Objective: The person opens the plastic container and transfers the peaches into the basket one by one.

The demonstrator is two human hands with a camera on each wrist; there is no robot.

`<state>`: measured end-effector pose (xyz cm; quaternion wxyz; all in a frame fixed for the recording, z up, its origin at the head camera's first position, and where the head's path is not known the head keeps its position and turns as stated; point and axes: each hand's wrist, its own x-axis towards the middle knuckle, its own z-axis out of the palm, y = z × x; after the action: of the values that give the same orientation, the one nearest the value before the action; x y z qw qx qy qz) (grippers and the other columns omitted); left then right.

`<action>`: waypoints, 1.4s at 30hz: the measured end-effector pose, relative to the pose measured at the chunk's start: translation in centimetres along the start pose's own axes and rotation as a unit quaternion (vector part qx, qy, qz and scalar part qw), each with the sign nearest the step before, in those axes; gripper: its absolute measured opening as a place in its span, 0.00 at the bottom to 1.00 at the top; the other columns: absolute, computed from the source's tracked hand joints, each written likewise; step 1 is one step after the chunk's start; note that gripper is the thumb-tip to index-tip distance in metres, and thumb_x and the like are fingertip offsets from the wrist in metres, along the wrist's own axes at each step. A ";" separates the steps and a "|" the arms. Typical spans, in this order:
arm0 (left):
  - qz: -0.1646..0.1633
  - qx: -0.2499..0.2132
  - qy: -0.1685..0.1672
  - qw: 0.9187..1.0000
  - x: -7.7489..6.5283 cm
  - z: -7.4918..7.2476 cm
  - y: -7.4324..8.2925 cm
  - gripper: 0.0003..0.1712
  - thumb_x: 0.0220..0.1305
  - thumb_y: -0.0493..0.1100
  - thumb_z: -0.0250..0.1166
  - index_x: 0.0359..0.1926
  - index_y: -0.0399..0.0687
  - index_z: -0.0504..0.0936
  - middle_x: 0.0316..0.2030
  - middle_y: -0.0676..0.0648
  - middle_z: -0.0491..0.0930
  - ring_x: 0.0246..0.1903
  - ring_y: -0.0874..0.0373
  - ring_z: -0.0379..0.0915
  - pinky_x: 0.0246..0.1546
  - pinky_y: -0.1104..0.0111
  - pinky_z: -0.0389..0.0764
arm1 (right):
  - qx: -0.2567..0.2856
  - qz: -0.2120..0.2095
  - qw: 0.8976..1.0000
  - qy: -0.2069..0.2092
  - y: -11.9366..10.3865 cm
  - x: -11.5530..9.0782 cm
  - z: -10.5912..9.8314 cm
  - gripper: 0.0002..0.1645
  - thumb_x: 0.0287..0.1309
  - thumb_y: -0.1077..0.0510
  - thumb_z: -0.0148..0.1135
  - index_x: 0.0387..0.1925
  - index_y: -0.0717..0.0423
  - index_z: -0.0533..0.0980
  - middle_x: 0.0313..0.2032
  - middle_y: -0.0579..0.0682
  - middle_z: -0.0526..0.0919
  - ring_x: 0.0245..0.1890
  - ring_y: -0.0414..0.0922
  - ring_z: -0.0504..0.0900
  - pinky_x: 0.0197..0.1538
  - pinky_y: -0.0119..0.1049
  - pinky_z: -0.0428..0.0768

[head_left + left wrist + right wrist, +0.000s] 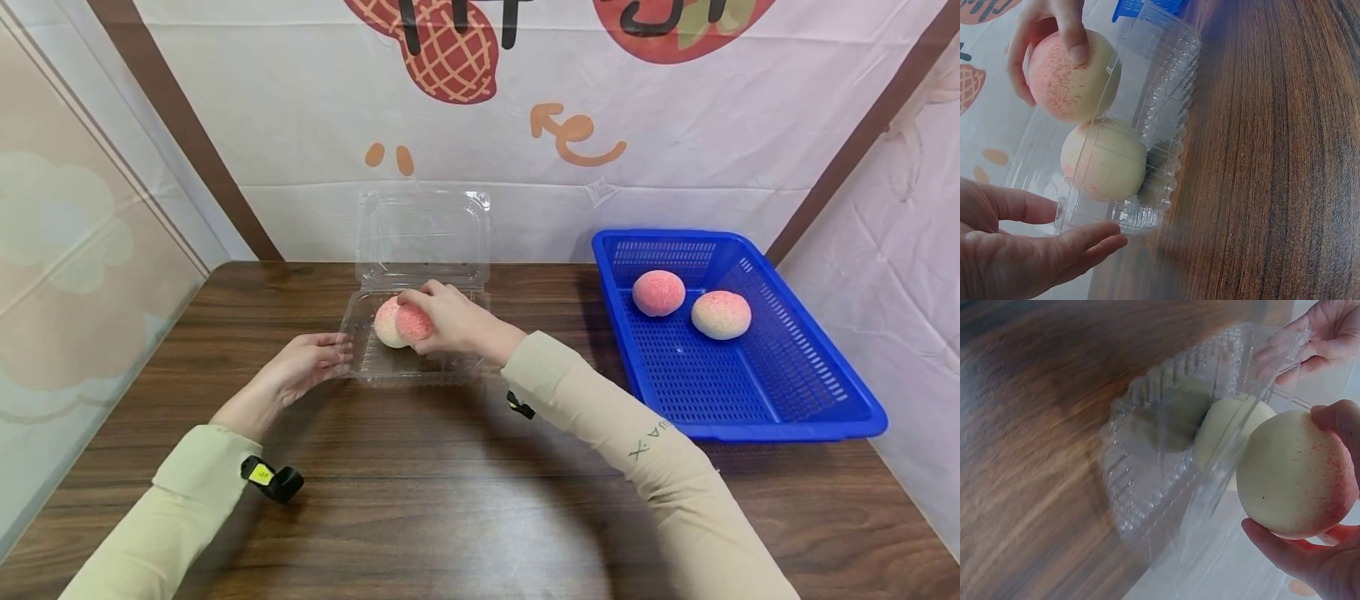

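My right hand [457, 321] grips a pink and cream toy peach [414, 323] above a clear plastic clamshell box [375, 367]. In the right wrist view its thumb and fingers are curved round the held peach [1294, 478]. A second peach [1110, 162] sits inside the box at its left end, close beside the held one. My left hand [311, 367] rests against the box's left side, fingers fairly straight, touching the rim and outer wall, as the left wrist view shows. The box's clear lid [423, 229] stands raised at the back.
A blue plastic basket [757, 429] stands to the right, with two more peaches, one pink [658, 293] and one paler [722, 315], at its far end. The wood-grain table [420, 500] ends at a printed cloth backdrop [300, 125].
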<state>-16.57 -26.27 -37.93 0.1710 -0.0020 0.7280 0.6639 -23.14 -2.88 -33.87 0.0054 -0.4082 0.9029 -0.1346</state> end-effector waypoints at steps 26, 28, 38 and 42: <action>0.001 0.002 0.001 1.000 0.1 -0.1 -0.1 0.32 0.64 0.28 0.41 0.64 0.19 0.38 0.64 0.23 0.42 0.43 0.69 0.66 0.44 0.77 0.74 | -0.101 -0.032 0.994 0.018 0.8 -0.6 -0.9 0.39 0.42 0.51 0.70 0.59 0.42 0.66 0.53 0.52 0.67 0.51 0.50 0.66 0.47 0.44 0.76; 0.002 0.002 0.001 1.000 0.1 -0.1 -0.1 0.32 0.64 0.27 0.41 0.64 0.19 0.38 0.63 0.23 0.42 0.43 0.69 0.66 0.44 0.77 0.74 | -0.111 -0.033 0.993 0.019 0.9 -0.6 -1.0 0.39 0.42 0.51 0.70 0.59 0.41 0.66 0.53 0.51 0.66 0.52 0.50 0.66 0.46 0.45 0.76; -0.001 0.008 -0.002 1.000 0.1 -0.1 -0.1 0.32 0.64 0.28 0.40 0.64 0.20 0.38 0.64 0.23 0.41 0.56 0.51 0.58 0.46 0.76 0.73 | -0.147 -0.049 0.988 0.026 1.3 -0.8 -1.2 0.36 0.42 0.53 0.68 0.56 0.40 0.67 0.51 0.49 0.67 0.54 0.50 0.64 0.46 0.43 0.75; 0.000 0.009 -0.002 1.000 0.0 0.0 -0.1 0.32 0.64 0.28 0.40 0.64 0.19 0.38 0.64 0.23 0.41 0.56 0.50 0.58 0.47 0.76 0.73 | -0.156 -0.056 0.986 0.024 1.4 -0.9 -1.4 0.36 0.42 0.55 0.69 0.56 0.40 0.67 0.51 0.48 0.67 0.54 0.50 0.63 0.46 0.44 0.74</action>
<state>-16.58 -26.29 -38.00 0.1725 0.0013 0.7334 0.6575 -23.76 -1.01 -32.96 -0.0876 -0.4503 0.8886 -0.0021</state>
